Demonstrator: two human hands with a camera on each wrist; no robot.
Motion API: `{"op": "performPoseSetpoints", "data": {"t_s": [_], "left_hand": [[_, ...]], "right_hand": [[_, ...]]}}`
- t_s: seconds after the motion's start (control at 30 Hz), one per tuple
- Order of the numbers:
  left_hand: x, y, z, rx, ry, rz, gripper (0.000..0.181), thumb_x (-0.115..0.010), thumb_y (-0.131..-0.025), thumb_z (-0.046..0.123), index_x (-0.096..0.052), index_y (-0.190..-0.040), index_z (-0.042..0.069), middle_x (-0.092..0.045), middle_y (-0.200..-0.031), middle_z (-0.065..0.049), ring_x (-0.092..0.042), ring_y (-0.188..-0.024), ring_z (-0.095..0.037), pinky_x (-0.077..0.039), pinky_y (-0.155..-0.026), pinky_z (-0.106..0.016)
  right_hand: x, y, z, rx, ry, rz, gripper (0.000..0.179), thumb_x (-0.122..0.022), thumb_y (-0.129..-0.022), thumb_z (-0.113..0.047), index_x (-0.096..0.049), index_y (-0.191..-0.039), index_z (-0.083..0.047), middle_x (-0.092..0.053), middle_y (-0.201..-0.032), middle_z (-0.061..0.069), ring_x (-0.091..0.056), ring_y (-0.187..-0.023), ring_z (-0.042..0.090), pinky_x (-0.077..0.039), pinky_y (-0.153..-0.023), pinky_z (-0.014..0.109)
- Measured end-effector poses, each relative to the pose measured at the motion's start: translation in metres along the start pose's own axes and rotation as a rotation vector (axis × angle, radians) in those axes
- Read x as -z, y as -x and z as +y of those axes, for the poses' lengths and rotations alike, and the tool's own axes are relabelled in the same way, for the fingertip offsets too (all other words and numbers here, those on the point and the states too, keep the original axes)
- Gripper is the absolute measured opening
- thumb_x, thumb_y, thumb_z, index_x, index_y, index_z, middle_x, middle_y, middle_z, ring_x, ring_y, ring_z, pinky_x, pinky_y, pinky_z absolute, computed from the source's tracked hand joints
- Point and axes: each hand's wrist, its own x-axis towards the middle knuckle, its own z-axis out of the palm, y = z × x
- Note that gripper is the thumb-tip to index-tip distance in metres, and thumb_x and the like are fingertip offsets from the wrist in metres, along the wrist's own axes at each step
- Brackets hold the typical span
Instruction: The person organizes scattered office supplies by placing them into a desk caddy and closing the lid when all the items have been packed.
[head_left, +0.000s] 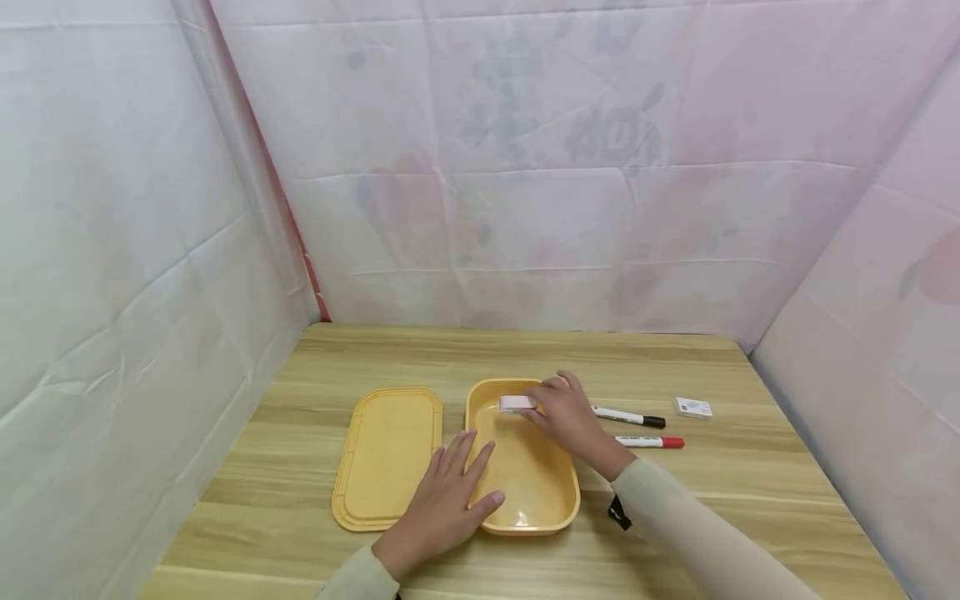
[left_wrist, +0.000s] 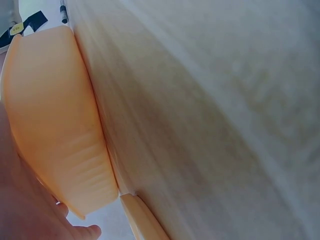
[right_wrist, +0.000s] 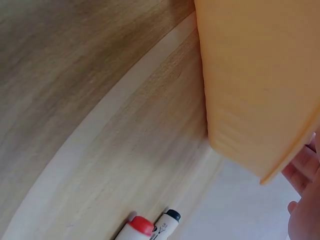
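My right hand (head_left: 567, 421) pinches a small pale pink-and-white block (head_left: 516, 403) over the far end of a yellow plastic box (head_left: 528, 487), which has no lid on it. The thumb and fingers grip the block's right end; its left end sticks out. My left hand (head_left: 448, 504) lies over the box's left rim with fingers spread and fairly straight, fingertips reaching over the inside. In the left wrist view, the box's outer wall (left_wrist: 55, 110) stands beside that hand. The right wrist view hides the block; only the box's side (right_wrist: 255, 75) and part of my right hand (right_wrist: 306, 200) show.
A flat yellow lid (head_left: 392, 458) lies left of the box. To the right are a black-capped marker (head_left: 626, 417), a red-capped marker (head_left: 651, 442) and a small white rectangular item (head_left: 693, 407). Pale printed cloth (head_left: 525, 225) hangs around the wooden table (head_left: 750, 500).
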Motion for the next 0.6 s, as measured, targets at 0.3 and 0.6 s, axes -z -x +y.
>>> {"op": "performPoseSetpoints", "data": {"t_s": [0.3,0.6], "left_hand": [[0.0,0.0,0.002,-0.002,0.031,-0.011,0.07,-0.036,-0.104,0.059,-0.018,-0.163,0.026,-0.01,-0.17,-0.011,-0.004,-0.158,-0.029,-0.011,-0.121,-0.066],[0.003,0.001,0.003,0.007,0.029,-0.024,0.069,-0.036,-0.104,0.059,-0.016,-0.163,0.029,-0.008,-0.171,-0.01,-0.002,-0.158,-0.027,-0.011,-0.122,-0.064]], "right_hand": [[-0.011,-0.003,-0.001,0.002,0.017,-0.009,0.019,-0.079,-0.087,-0.032,-0.076,-0.095,-0.015,-0.078,-0.09,-0.001,-0.066,-0.1,0.026,-0.031,-0.115,0.059],[-0.017,-0.006,-0.002,-0.016,0.016,-0.059,0.02,-0.078,-0.089,-0.032,-0.076,-0.097,-0.014,-0.078,-0.09,-0.001,-0.069,-0.1,0.028,-0.03,-0.116,0.062]]}}
